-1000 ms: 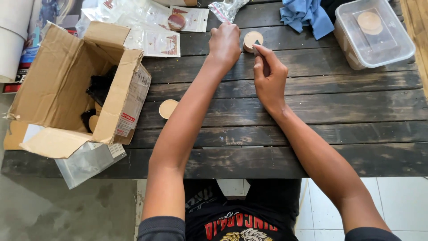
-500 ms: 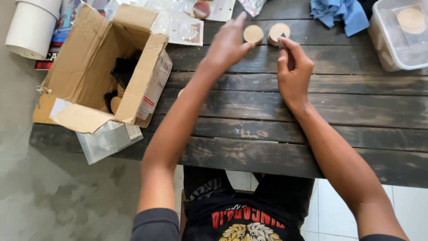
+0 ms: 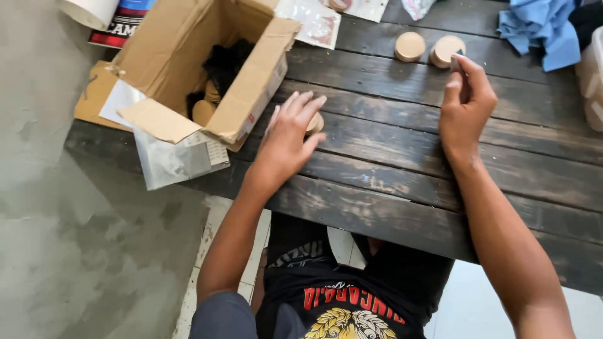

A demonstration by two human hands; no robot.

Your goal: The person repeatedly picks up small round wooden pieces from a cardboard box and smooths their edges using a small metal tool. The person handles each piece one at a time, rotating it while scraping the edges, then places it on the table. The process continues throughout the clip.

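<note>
wooden disc flat on dark plank table, beside cardboard box | left hand palm down over it, fingers spread, fingertips touching, not gripping | right hand upright on its edge, fingers loosely curled, thumb up, against second disc; third disc just beside | blue cloth far corner
</note>
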